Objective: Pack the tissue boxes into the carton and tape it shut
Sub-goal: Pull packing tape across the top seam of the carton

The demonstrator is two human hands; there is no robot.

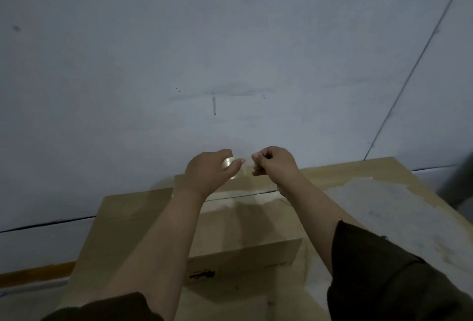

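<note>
A brown carton [245, 221] lies on the table with its top flaps folded shut and a shiny strip of clear tape along the seam. Above its far edge my left hand [207, 175] grips a roll of clear tape [231, 166]. My right hand [275, 164] sits just right of the roll, fingers pinched on the loose tape end. A short clear stretch of tape spans the gap between the hands. No tissue boxes are visible.
The wooden table [358, 175] has a pale worn patch [399, 208] on its right side. A grey-white wall [230, 52] rises directly behind the carton. A dark object [460, 182] shows at the right edge.
</note>
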